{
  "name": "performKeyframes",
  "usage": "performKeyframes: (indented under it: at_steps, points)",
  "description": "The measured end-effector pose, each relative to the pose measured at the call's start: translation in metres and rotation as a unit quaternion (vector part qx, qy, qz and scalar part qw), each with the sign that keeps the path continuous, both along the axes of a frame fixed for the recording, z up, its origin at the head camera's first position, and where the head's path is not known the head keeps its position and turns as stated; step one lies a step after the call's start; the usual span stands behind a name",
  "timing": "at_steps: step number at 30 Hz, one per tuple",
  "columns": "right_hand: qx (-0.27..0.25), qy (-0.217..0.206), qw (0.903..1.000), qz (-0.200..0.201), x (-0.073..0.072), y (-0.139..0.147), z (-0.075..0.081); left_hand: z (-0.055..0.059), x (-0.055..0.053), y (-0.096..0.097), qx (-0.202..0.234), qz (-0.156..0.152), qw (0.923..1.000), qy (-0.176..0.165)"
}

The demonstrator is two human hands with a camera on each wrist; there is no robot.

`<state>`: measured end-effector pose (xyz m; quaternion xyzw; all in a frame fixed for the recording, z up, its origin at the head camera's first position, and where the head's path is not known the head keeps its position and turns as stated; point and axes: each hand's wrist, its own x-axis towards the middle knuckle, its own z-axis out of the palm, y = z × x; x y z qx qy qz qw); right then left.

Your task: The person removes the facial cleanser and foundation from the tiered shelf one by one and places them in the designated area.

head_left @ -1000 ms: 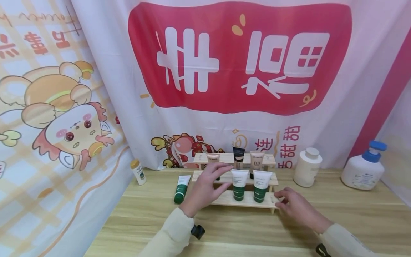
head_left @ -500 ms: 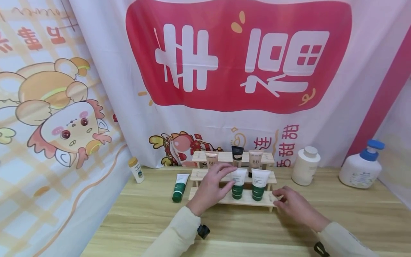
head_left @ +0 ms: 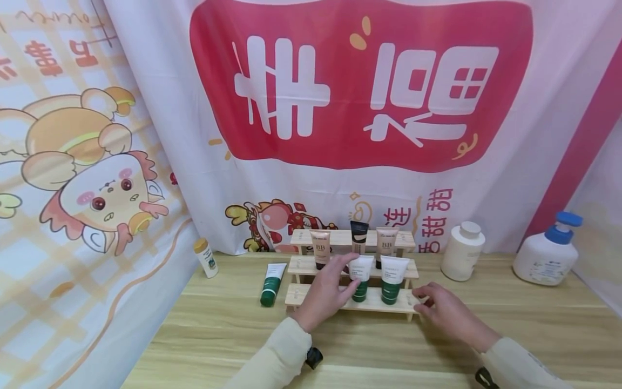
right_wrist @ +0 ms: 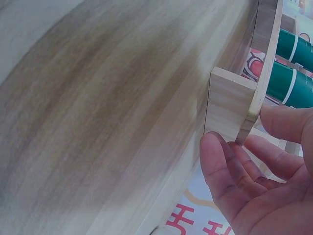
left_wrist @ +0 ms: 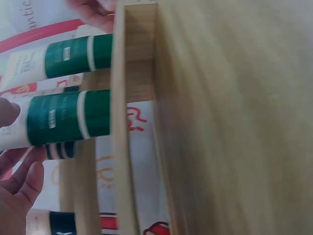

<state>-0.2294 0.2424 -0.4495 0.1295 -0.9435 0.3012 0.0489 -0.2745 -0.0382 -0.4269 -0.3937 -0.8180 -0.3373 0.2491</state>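
A three-tier wooden display rack (head_left: pixel 295 294) stands on the table. On its lowest tier two white-and-green squeeze tubes stand upright on their caps, a left tube (head_left: pixel 360 293) and a right tube (head_left: pixel 392 278). My left hand (head_left: pixel 324 294) pinches the left tube near its white upper end, with the thumb (left_wrist: pixel 7 112) on one side and fingers (left_wrist: pixel 22 176) on the other. My right hand (head_left: pixel 449 313) holds the right end of the lowest tier, its thumb (right_wrist: pixel 286 122) against the board and its fingers curled by the rack's leg (right_wrist: pixel 227 105).
Middle tier: two beige BB cream tubes (head_left: pixel 320 249) and a black-topped tube (head_left: pixel 359 232). Another white-and-green tube (head_left: pixel 272 283) lies left of the rack. Farther left is a yellow-capped bottle (head_left: pixel 207 258). A white bottle (head_left: pixel 462 253) and a blue-topped pump bottle (head_left: pixel 549 256) stand right.
My left hand has moved right, onto the left white-and-green tube, uncovering the left BB cream tube. My right hand stays at the rack's end. The head view has shifted slightly.
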Motion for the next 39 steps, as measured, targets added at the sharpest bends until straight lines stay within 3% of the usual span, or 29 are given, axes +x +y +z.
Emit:
performKeyframes:
  at_steps: [6,18,26,39]
  points:
    - [-0.001,-0.004,1.0000,-0.002,0.000,-0.002,0.000,-0.007,0.000,0.003,-0.001,0.019,0.9996,-0.020]
    - [-0.006,-0.024,0.9996,-0.013,0.001,-0.007,0.000,-0.011,0.001,-0.001,0.014,0.010,0.9997,-0.020]
    - [-0.003,-0.031,0.9992,-0.023,0.001,-0.006,0.001,0.007,0.014,-0.022,0.017,0.025,0.9992,-0.026]
    - [0.004,-0.039,0.9987,-0.031,0.001,-0.004,0.000,0.031,0.028,-0.075,0.013,0.059,0.9976,-0.033]
